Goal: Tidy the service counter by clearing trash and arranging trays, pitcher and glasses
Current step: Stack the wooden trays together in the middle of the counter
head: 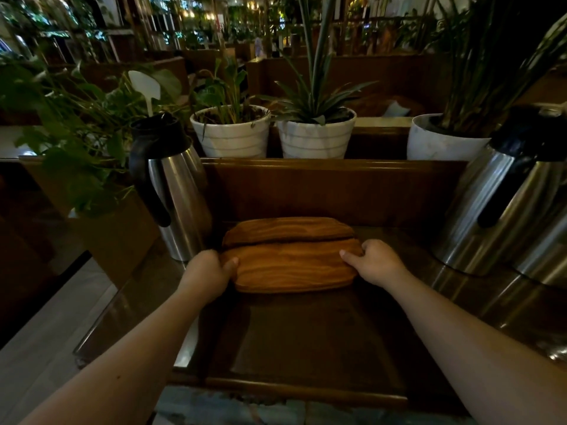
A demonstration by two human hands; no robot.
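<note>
A light wooden tray (291,268) lies flat at the middle of the dark counter (454,289). My left hand (208,273) grips its left end and my right hand (372,260) grips its right end. Just behind it, touching or overlapping, lies a second similar wooden tray (288,230). A large dark tray (306,348) lies nearer to me, under my forearms. A steel pitcher with a black lid and handle (171,185) stands upright at the left. No glasses or trash are in view.
Two tall steel pitchers (503,204) stand close together on the right. A raised wooden back ledge (331,165) carries white plant pots (230,133) (316,133) (441,139). Leafy plants (76,124) overhang the left side. The counter's left edge (101,317) drops to the floor.
</note>
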